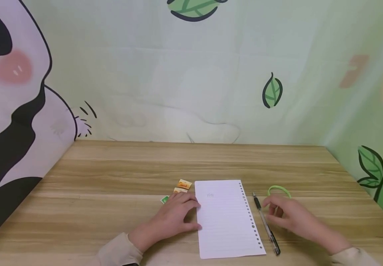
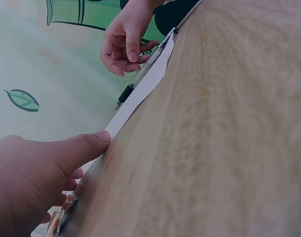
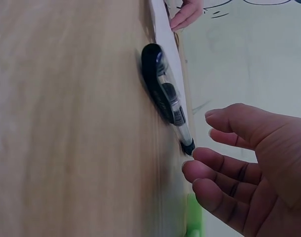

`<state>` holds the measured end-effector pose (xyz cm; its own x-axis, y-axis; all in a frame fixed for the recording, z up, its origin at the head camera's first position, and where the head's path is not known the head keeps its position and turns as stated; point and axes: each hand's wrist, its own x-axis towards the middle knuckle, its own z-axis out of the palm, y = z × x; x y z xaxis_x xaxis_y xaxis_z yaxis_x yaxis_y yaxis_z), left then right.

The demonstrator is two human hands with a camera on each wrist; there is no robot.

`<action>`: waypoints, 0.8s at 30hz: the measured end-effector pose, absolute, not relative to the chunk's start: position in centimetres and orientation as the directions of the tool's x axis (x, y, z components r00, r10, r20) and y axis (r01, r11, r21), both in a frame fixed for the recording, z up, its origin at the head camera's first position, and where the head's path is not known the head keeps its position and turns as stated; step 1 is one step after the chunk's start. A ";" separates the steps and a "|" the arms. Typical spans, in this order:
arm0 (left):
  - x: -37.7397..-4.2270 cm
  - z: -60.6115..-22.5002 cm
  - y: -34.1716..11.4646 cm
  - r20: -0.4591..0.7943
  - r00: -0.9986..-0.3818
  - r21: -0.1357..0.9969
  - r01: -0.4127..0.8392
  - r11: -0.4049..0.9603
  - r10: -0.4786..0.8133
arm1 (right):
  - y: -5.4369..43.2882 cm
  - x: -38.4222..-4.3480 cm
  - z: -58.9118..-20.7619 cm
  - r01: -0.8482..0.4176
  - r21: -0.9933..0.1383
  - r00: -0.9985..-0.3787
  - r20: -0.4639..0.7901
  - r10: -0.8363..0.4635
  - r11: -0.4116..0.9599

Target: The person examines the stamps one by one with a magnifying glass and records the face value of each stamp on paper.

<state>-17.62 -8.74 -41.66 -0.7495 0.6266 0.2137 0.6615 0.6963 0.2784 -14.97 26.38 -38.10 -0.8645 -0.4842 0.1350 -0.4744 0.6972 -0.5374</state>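
Note:
A lined sheet of loose-leaf paper (image 1: 226, 221) lies on the table, its punched holes along the right edge and faint writing near the top. My left hand (image 1: 169, 218) rests at its left edge, with thumb and fingertips touching the margin. To the right of the sheet lies a clear ballpoint pen (image 1: 266, 225) with a black grip and black end. Close beside the pen, my right hand (image 1: 294, 216) is held with loosely bent fingers and nothing in them. In the right wrist view, its fingertips (image 3: 202, 170) are near the pen's grip (image 3: 188, 147).
Two small orange-and-white pieces (image 1: 184, 184) lie beyond my left hand, one partly covered by it. A small green piece (image 1: 164, 199) shows by its knuckles. Behind my right hand is a bright green ring (image 1: 279, 187), partly hidden. A printed backdrop (image 1: 191, 92) rises at the table's far edge.

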 end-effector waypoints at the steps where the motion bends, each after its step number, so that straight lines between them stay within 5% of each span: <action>1: -17.6 -41.7 -8.8 0.214 -0.750 0.278 0.661 0.697 0.626 | 26.3 -15.0 -38.1 -0.470 -0.544 -0.864 0.122 -0.489 0.695; 24: -17.6 -41.6 -8.7 0.207 -0.751 0.260 0.660 0.705 0.627 | 24.3 -16.1 -38.7 -0.479 -0.423 -0.857 0.034 -0.515 0.769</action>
